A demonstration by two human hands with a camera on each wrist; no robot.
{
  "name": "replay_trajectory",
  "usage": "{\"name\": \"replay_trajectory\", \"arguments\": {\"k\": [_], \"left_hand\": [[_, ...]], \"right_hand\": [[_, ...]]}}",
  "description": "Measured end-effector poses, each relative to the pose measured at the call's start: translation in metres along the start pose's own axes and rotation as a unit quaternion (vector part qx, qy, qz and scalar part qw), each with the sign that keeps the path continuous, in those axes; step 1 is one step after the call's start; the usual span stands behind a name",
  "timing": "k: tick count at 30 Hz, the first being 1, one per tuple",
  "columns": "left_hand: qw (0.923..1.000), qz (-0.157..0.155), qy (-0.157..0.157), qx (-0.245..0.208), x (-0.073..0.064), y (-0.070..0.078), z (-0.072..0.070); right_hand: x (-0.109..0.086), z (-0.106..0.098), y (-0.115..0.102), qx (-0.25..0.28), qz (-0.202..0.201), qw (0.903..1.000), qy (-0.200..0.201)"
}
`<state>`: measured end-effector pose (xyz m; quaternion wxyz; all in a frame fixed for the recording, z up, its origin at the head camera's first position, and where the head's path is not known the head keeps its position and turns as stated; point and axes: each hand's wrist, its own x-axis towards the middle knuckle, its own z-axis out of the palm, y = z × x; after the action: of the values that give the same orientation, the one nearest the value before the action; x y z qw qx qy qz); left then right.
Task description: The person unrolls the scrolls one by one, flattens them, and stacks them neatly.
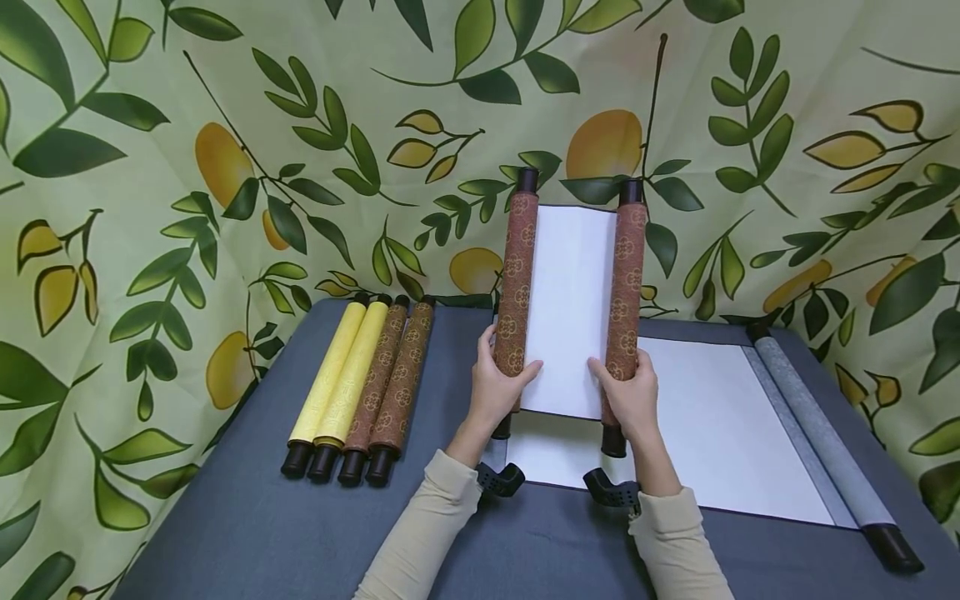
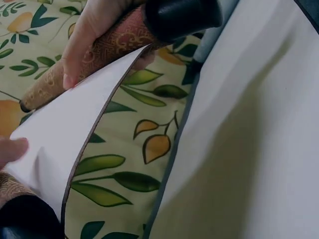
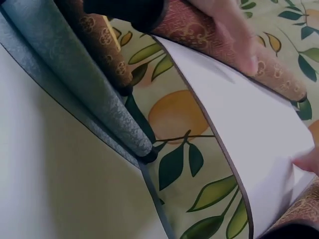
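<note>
Both hands [image 1: 495,383] [image 1: 632,392] round a flowery red-brown paper scroll [image 1: 570,308], well in from the tabletop's [image 1: 225,517] left edge, left blue-grey cloth roll [image 3: 79,74] plain only from right wrist.

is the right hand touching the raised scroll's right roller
Touching: the head view shows the right hand gripping the right roller, covering part of its length.

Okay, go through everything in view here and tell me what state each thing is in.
Red-brown scroll: partly unrolled, held up above the table.
Left hand: gripping its left roller.
Right hand: gripping its right roller.
Blue-gray scroll: lying unrolled on the table.
Two yellow scrolls: rolled up.
Two brown scrolls: rolled up.
</note>
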<state>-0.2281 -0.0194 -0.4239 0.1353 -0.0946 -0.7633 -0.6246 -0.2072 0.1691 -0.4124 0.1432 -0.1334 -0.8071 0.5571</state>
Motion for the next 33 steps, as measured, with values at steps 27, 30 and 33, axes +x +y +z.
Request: {"name": "replay_trajectory", "arguments": {"k": [27,30,33], "left_hand": [[0.9986,-0.007,-0.041,0.033,0.008,0.001,-0.02],[0.9983,0.002,-0.049,0.033,0.01,0.0,-0.024],[0.9984,0.0,-0.052,0.023,0.011,0.0,-0.028]], "right_hand": [[0.003,-0.017,0.0,0.013,0.011,0.9998,0.003],[0.003,-0.02,-0.001,0.008,0.016,0.9998,0.001],[0.003,-0.021,-0.002,0.008,0.019,0.9998,-0.001]]}}
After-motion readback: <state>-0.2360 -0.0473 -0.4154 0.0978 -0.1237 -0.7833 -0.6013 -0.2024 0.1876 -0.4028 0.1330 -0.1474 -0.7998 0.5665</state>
